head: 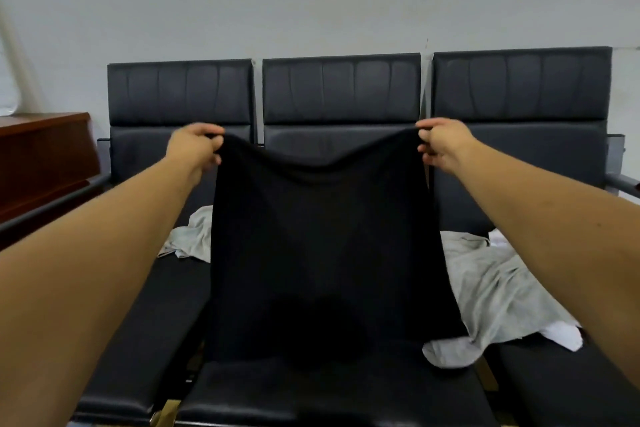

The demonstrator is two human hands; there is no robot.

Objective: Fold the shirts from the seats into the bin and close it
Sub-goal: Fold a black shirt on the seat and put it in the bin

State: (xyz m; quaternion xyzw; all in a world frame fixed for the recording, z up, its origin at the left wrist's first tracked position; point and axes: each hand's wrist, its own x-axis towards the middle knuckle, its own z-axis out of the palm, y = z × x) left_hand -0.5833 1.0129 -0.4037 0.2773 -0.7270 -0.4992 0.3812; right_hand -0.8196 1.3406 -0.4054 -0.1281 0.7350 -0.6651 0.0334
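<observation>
The left hand (195, 146) and right hand (441, 142) each have a pinching grip on a top corner of the black shirt (318, 253). It hangs spread over the bench's (341, 90) middle seat, its hem near the front edge, and hides most of that seat. A crumpled grey shirt (192, 236) lies on the left seat. A larger grey shirt (502, 288) and a white garment (561, 336) are heaped on the right seat. A wooden cabinet (41, 163) stands beyond the left end.

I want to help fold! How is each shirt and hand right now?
black shirt: held up, hanging spread out
left hand: grips its top left corner
right hand: grips its top right corner
left grey shirt: crumpled, unfolded
right grey shirt: crumpled, unfolded
</observation>
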